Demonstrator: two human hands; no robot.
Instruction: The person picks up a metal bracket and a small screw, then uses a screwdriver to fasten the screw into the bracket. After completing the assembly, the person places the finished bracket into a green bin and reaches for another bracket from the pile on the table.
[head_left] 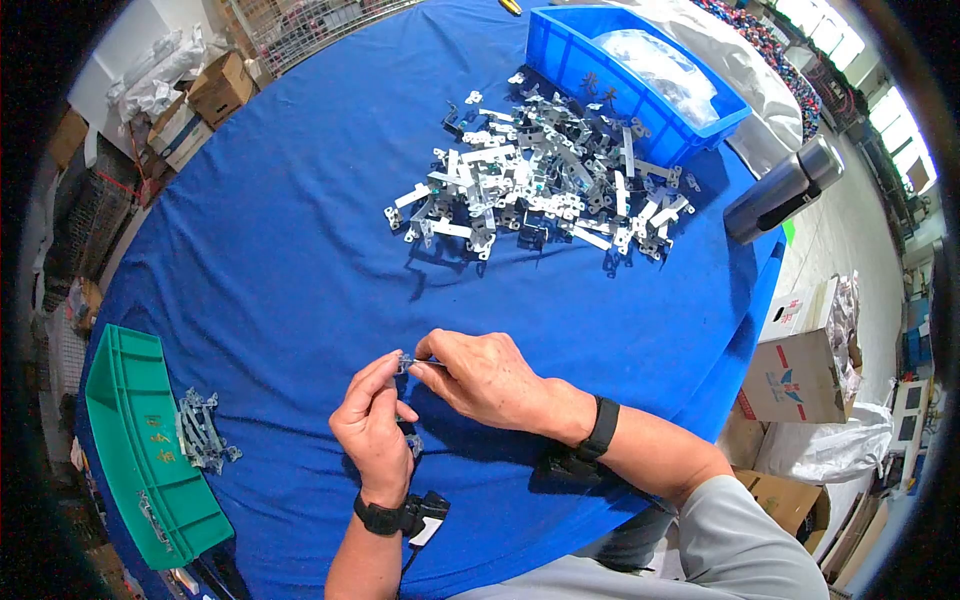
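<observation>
At the near middle of the blue-covered table, my left hand [374, 430] pinches a small metal bracket [403, 364] between thumb and fingertips. My right hand [492, 382] meets it from the right, its thumb and forefinger closed on a thin metal strip [430, 363] whose end reaches the bracket. Another small metal piece [415, 443] shows just beside my left palm. Beyond both hands spreads a large heap of metal brackets [540, 180], flat strips with holed, bent ends.
A green tray [150, 440] stands at the left, a small pile of metal parts [205, 430] beside it. Behind the heap is a blue bin [640, 85] with clear plastic inside. A steel flask [783, 190] stands at the right edge. A cardboard box [795, 365] sits beyond the table.
</observation>
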